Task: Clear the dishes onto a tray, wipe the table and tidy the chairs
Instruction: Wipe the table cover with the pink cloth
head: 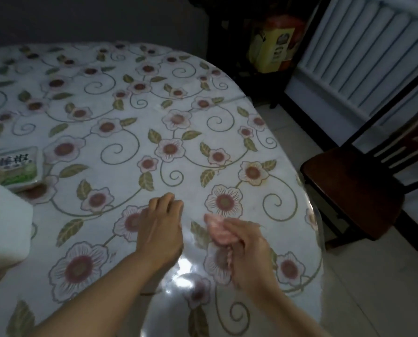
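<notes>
A round table covered in a flowered cloth fills most of the frame, its curved edge running down the right side beside a dark wooden chair set at middle right with a strip of tiled floor between them. Low in the centre, the left hand is laid on the cloth with fingers loosely bent, holding nothing. Just right of it, a crumpled pink cloth is gripped in the right hand.

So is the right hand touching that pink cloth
Touching. In the head view the right hand has its fingers curled round the pink cloth, gripping it just above the table.
</notes>
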Tool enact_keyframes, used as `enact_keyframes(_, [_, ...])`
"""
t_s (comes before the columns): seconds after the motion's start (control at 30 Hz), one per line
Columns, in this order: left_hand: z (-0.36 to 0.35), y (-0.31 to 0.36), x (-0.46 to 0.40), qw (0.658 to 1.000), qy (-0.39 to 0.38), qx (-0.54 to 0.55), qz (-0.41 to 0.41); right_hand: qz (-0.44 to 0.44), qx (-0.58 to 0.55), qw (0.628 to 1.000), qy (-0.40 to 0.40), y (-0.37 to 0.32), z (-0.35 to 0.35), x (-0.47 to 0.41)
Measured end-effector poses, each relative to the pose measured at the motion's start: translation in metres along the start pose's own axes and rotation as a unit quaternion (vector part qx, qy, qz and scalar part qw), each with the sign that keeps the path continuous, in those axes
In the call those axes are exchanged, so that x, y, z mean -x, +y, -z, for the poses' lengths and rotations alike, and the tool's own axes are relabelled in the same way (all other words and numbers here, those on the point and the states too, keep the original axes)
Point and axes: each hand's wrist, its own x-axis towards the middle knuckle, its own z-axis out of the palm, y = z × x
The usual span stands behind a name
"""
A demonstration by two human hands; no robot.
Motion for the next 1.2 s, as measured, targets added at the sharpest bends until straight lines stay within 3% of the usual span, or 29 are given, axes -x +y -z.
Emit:
enact_keyframes(0.13, [0.001,0.011,-0.042,0.999,-0.038,-0.003,0.001,-0.053,-0.070,0.989,0.121,0.012,0.043,-0.059])
enact_keyframes(0.27, [-0.006,0.019,-0.083,0.999,-0.030,0.026,-0.002,-0.002,0.027,0.980,0.199,0.028,0.072,-0.139])
enact_keyframes(0.4, [-0.016,0.022,-0.108,0.999,-0.040,0.025,0.012,0.038,0.232,0.968,0.091,0.060,0.060,-0.188])
enact_keyframes(0.5, [-0.019,0.024,-0.108,0.999,-0.041,0.032,0.019,0.102,0.224,0.969,0.032,0.042,0.034,-0.163])
enact_keyframes(0.57, [-0.019,0.025,-0.107,0.998,-0.047,0.034,0.023,0.143,0.242,0.957,-0.071,0.029,0.008,-0.128])
enact_keyframes(0.63, [-0.015,0.024,-0.108,0.997,-0.059,0.039,0.023,0.132,0.203,0.967,-0.076,0.029,-0.010,-0.099])
enact_keyframes(0.7, [-0.011,0.023,-0.108,0.997,-0.067,0.047,0.014,0.241,0.086,0.956,-0.146,0.033,-0.013,-0.091])
enact_keyframes(0.77, [-0.008,0.019,-0.109,0.996,-0.061,0.064,0.001,0.294,0.042,0.951,-0.092,0.048,0.004,-0.119])
enact_keyframes(0.87, [-0.007,0.011,-0.109,0.996,-0.046,0.072,-0.006,0.158,0.098,0.983,-0.004,0.062,0.057,-0.179])
enact_keyframes(0.9, [-0.008,0.007,-0.109,0.997,-0.040,0.066,0.001,0.113,0.146,0.982,0.029,0.065,0.063,-0.196])
enact_keyframes(0.93, [-0.009,0.005,-0.108,0.997,-0.037,0.063,0.010,0.124,0.208,0.969,0.058,0.065,0.068,-0.198])
enact_keyframes(0.97, [-0.011,0.002,-0.108,0.997,-0.038,0.062,0.017,0.141,0.233,0.961,0.053,0.068,0.051,-0.198])
enact_keyframes(1.07, [-0.012,-0.002,-0.109,0.996,-0.038,0.078,0.017,0.201,0.143,0.969,-0.004,0.049,0.007,-0.145])
enact_keyframes(1.2, [-0.006,-0.006,-0.110,0.997,-0.039,0.070,0.012,0.289,0.084,0.941,-0.156,0.035,-0.005,-0.078])
